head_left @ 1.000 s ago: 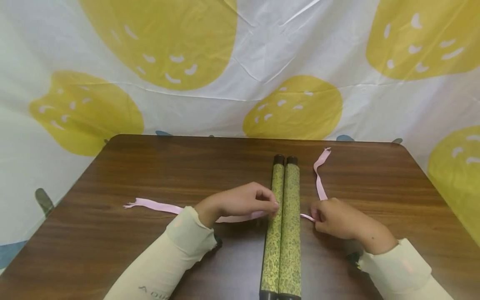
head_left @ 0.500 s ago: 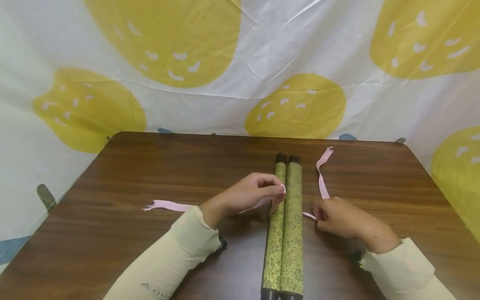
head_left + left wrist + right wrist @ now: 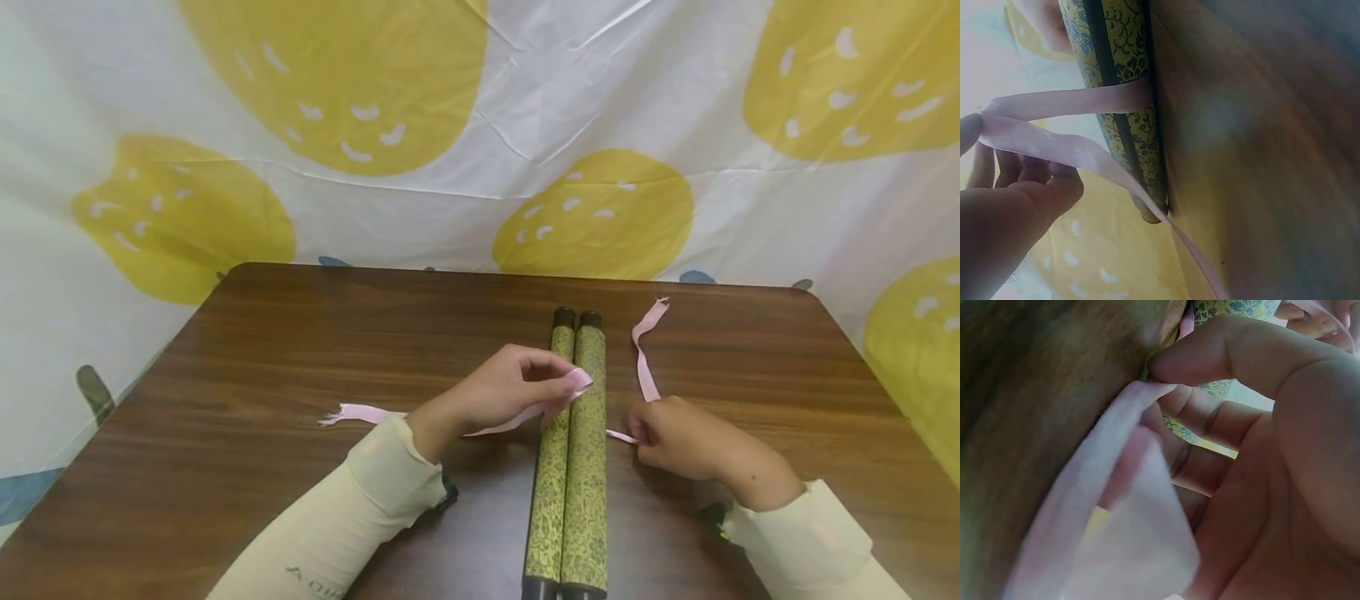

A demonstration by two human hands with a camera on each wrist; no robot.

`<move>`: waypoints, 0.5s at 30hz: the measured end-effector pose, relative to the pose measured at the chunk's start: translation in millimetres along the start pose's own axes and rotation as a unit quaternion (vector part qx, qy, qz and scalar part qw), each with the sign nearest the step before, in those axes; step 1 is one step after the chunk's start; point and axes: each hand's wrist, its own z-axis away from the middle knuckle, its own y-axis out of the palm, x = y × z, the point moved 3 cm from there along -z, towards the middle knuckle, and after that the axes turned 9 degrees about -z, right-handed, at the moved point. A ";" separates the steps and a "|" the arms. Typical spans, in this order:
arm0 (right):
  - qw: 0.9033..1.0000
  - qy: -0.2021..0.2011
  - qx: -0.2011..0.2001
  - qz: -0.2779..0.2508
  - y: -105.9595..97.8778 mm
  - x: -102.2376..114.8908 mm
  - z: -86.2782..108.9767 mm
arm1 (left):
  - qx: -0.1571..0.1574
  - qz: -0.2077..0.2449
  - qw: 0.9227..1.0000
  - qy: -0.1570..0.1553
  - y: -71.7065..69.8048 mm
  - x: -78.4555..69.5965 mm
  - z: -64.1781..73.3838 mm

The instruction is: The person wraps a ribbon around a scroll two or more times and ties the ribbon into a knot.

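Observation:
A scroll rolled from both ends into two parallel green-and-gold brocade rolls (image 3: pixel 584 500) with dark end knobs lies lengthwise on the wooden table (image 3: pixel 360 333). My left hand (image 3: pixel 502 392) is above the left roll, pinching a pink ribbon (image 3: pixel 1085 150) between thumb and fingertips. In the left wrist view the ribbon comes up round the roll's side, folds at the fingertips and trails down. Right of the scroll, low over the table, my right hand (image 3: pixel 678 437) pinches the ribbon's other length (image 3: pixel 1119 419); its loose end runs to the far side.
A white cloth printed with yellow fruit shapes (image 3: pixel 592 212) hangs behind the table's far edge. The ribbon's frayed left end (image 3: pixel 360 413) lies on the table beyond the left sleeve (image 3: pixel 352 492).
My left hand has moved right and away from me over the scroll, pulling the ribbon along; its frayed left end has slid right. My right hand has stayed nearly in place.

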 end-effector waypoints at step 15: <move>1.000 0.007 -0.004 -0.003 -8.2 8.8 11.0 | -0.024 -0.078 0.997 0.004 2.8 3.2 -3.1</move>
